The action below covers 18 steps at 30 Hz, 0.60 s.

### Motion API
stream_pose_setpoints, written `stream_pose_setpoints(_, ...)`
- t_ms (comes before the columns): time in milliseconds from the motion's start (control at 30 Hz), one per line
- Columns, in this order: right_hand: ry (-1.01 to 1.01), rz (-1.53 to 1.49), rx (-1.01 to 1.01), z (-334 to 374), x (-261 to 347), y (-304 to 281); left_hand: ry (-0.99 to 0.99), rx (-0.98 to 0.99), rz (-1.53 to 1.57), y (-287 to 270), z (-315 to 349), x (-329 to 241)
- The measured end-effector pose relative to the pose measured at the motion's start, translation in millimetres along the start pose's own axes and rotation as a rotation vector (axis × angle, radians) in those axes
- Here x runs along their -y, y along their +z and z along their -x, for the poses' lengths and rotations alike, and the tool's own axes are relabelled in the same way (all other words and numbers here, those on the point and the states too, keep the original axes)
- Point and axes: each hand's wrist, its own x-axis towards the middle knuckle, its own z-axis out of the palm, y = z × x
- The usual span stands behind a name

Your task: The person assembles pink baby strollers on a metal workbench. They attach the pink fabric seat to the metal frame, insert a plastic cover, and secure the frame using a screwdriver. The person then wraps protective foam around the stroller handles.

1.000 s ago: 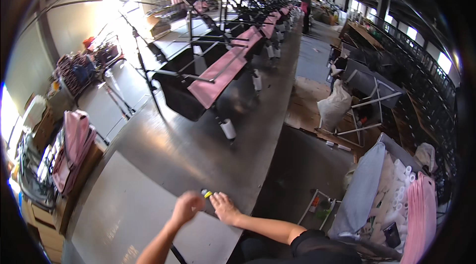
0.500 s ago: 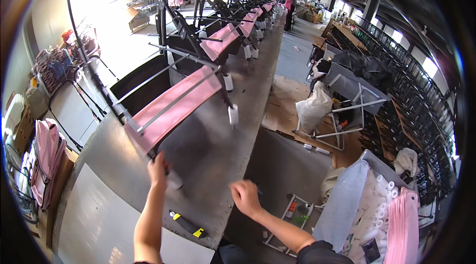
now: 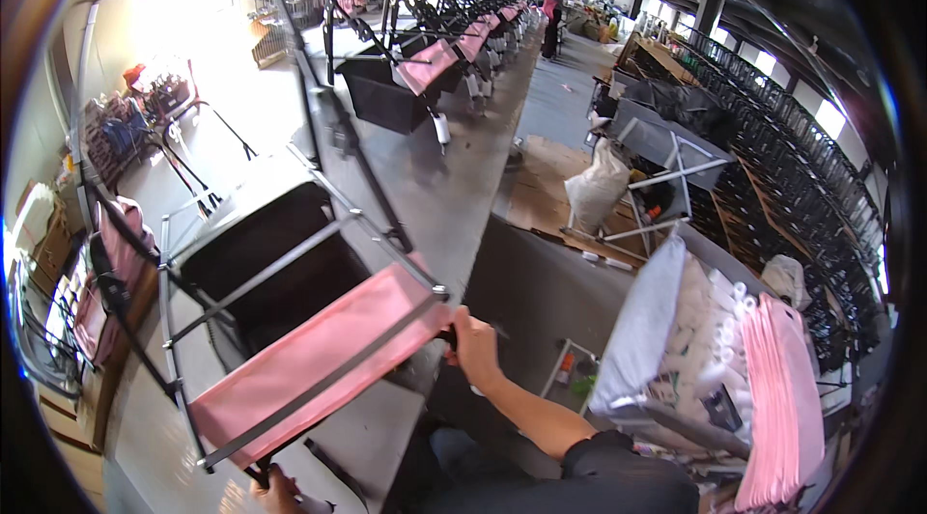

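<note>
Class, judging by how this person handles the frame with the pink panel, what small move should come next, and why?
Perhaps settle the frame squarely on the grey table with both hands: the right hand grips its right corner, the left hand its lower-left end, and the pink panel runs aslant between them. Whether the frame already rests there is unclear.

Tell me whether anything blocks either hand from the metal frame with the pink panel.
Nothing visible does. The right hand grips the metal frame at the right end of its pink panel; the left hand is at the lower left corner.
</note>
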Motion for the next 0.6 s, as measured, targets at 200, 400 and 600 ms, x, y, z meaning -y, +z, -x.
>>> stream_pose_setpoints(200, -0.242, 0.017, 0.287, 101.2, -1.4, 43.7, 0.008, -0.218, 0.007, -138.2, 78.4, 30.5)
stream_pose_setpoints(400, -0.343, -0.023, 0.668, 152.6, -38.9, 130.2, -0.017, -0.460, -0.023, -235.3, 115.4, 40.4)
stream_pose_setpoints(600, -0.215, -0.062, 0.924, 153.6, -75.1, 185.2, -0.103, -0.417, -0.027, -265.2, 87.7, 35.9)
